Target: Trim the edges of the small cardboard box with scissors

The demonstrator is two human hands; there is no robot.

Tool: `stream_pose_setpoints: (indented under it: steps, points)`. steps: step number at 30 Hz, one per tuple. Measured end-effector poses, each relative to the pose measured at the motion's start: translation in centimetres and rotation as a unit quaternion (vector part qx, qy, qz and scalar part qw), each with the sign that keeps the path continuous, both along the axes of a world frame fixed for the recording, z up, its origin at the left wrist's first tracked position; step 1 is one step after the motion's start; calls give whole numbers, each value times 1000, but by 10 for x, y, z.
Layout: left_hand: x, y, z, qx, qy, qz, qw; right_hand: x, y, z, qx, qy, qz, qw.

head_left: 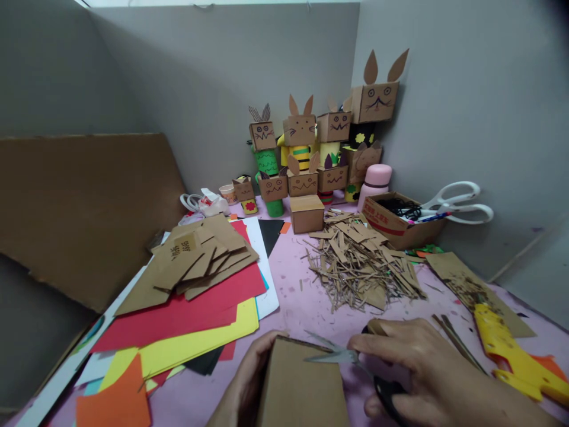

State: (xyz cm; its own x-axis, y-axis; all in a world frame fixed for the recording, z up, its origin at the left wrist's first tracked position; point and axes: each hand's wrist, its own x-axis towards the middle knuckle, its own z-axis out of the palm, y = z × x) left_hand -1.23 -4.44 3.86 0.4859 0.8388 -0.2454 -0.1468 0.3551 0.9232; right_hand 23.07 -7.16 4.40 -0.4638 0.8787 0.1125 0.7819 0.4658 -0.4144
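Note:
A plain brown cardboard box [304, 385] is at the bottom centre, near the camera. My left hand [249, 379] wraps round its left side, with the fingertips at the top left corner. In my right hand [413, 362] are scissors [340, 356] with black handles, the fingers closed round them. The scissors' blades are parted and lie at the box's upper right edge, pointing left. Whether a blade touches the cardboard is hard to tell.
Coloured paper [191, 308] and cardboard pieces [204, 255] lie left, cardboard scraps [364, 261] beyond the box. A yellow glue gun [507, 356] lies right. Behind stand several animal-faced box figures [302, 178], a pink bottle [376, 184] and an open box [395, 228] holding white scissors.

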Motion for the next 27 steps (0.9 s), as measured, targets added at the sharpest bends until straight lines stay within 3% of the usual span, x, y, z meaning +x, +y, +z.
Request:
stream_pose_setpoints:
  steps: [6,15,22,27]
  points:
    - [-6,-2,7,7,-2,-1,1000,1,-1,1,45,-6,14,999]
    - [-5,3,-15,12,7,-6,1000,4,0,-6,83,-21,20,996]
    - [-9,-1,-15,5,2,-7,1000,2,-1,2,-17,-36,6,999]
    - [-6,-2,-15,-13,-2,-20,1000,-1,-2,7,-20,-49,2,999]
